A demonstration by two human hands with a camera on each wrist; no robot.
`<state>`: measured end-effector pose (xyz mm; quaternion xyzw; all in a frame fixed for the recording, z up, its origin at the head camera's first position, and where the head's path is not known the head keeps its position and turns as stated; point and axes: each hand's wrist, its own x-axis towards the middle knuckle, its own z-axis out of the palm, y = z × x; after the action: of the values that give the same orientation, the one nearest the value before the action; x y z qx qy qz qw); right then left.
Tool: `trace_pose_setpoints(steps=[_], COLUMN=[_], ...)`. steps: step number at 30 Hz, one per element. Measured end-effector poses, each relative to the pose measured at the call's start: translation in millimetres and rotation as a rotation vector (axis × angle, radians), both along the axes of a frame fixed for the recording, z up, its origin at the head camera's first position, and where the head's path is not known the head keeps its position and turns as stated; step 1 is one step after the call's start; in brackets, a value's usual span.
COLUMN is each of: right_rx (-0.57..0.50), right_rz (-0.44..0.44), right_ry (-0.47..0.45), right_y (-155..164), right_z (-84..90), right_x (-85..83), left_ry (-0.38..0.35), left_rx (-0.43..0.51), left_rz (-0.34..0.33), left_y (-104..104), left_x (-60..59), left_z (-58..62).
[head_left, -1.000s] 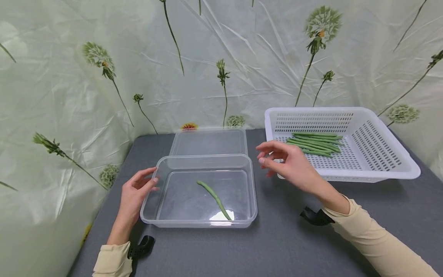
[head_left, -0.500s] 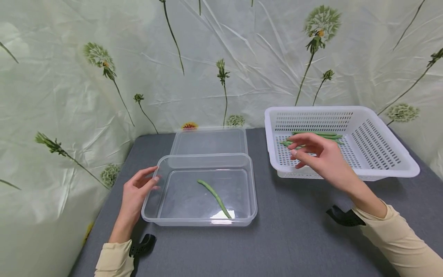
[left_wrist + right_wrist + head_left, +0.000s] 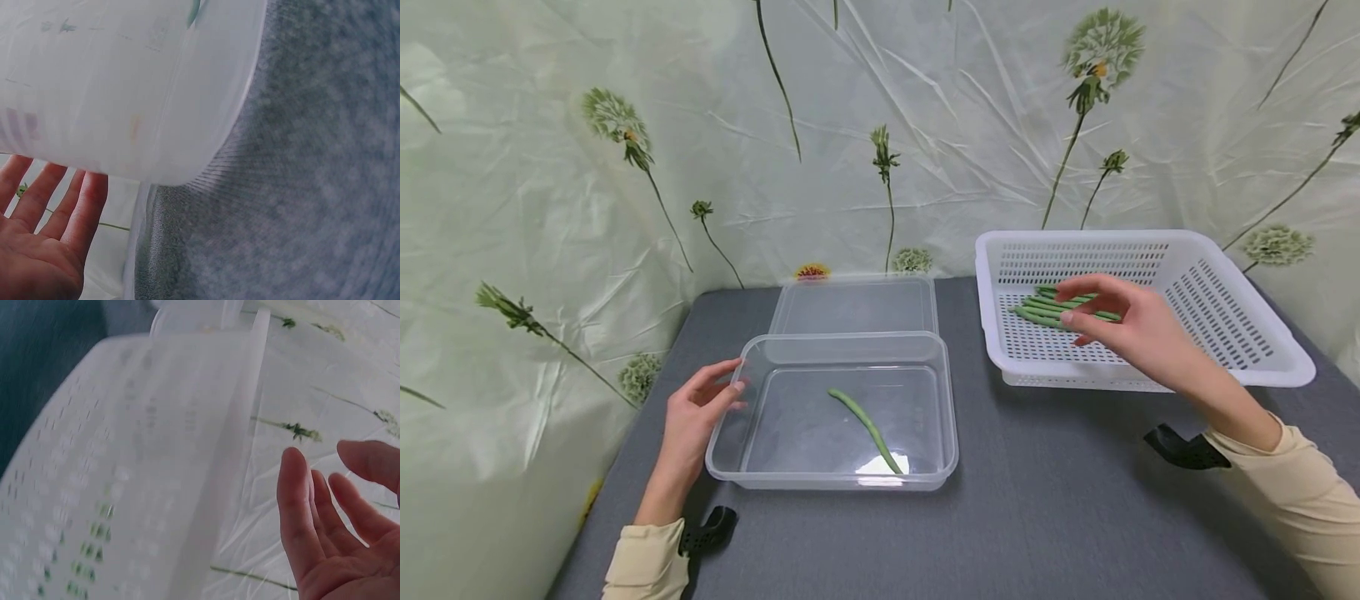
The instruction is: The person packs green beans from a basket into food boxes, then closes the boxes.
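Observation:
One green bean point(image 3: 868, 423) lies slantwise on the floor of a clear plastic container point(image 3: 842, 351). My left hand point(image 3: 688, 425) is at the container's left side, its fingertips right at the rim. In the left wrist view its fingers point(image 3: 74, 215) stretch out straight against the cloudy wall. Over the front of a white slotted basket point(image 3: 1011, 350) hovers my right hand point(image 3: 1138, 325), with a gap between thumb and fingers and nothing in it. Beneath it lie several green beans point(image 3: 1036, 318), partly hidden by the hand. In the right wrist view the fingers point(image 3: 297, 506) are loosely spread.
A flat clear lid point(image 3: 853, 304) lies behind the container on the grey tabletop point(image 3: 1000, 517). A pale flower-print sheet point(image 3: 820, 192) hangs behind the table and along its left side. Dark straps point(image 3: 1187, 450) show at both wrists.
My right hand has moved from beside the container rightward to over the basket of green beans. The left hand has stayed at the container's rim, and the bean inside lies unmoved.

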<state>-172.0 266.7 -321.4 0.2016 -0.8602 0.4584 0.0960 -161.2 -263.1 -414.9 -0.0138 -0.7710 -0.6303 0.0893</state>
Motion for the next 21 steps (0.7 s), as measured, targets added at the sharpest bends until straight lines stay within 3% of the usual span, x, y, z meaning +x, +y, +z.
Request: trace_pose_setpoints(steps=[7,16,21], right_rx=[0.143,0.294,0.37], right_rz=[0.009,0.062,0.12], right_ry=[-0.097,-0.056,-0.081], right_y=[17.3,39.5,48.8], right_z=[15.6,28.8,33.9], right_x=[-15.6,-45.2,-62.5], left_ry=[0.003,-0.023,-0.02], left_rx=[0.024,0.036,0.037], left_rz=[-0.007,-0.008,-0.005], left_y=[0.5,1.8,0.9], left_x=[-0.7,-0.2,-0.7], left_z=[-0.5,0.9,0.5])
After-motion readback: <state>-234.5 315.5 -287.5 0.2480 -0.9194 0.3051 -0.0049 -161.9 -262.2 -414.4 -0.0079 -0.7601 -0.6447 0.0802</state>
